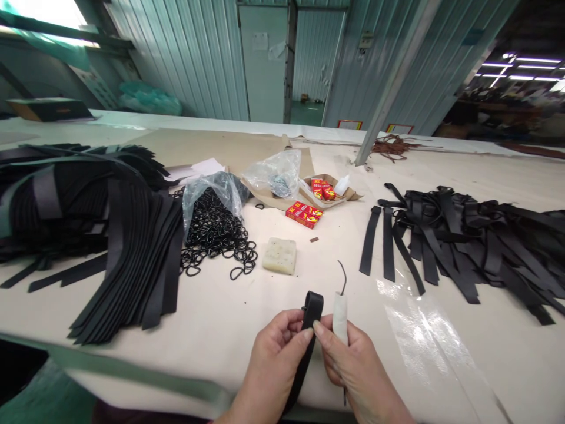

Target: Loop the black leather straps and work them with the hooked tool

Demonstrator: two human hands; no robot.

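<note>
My left hand (pixel 281 359) is closed on a black strap (pixel 313 303), its top end folded over into a loop. A small dark piece, perhaps part of a ring, shows at the left of the fold. My right hand (pixel 353 359) grips a thin curved wire tool with a white-wrapped handle (pixel 339 318), its bent tip pointing up. The right thumb also touches the strap beside the left thumb. Just beyond my hands lies a yellowish-white wax-like block (pixel 279 255). A heap of black D-rings (pixel 216 227) spills from a clear plastic bag (pixel 214 191).
Many flat black strips (pixel 132 253) are stacked at the left. At the right lies a pile of black straps (pixel 450 229). Red boxes (pixel 304 214) and a cardboard tray (pixel 348 193) sit beyond the block. A metal post (pixel 392 88) rises from the table (pixel 198 318).
</note>
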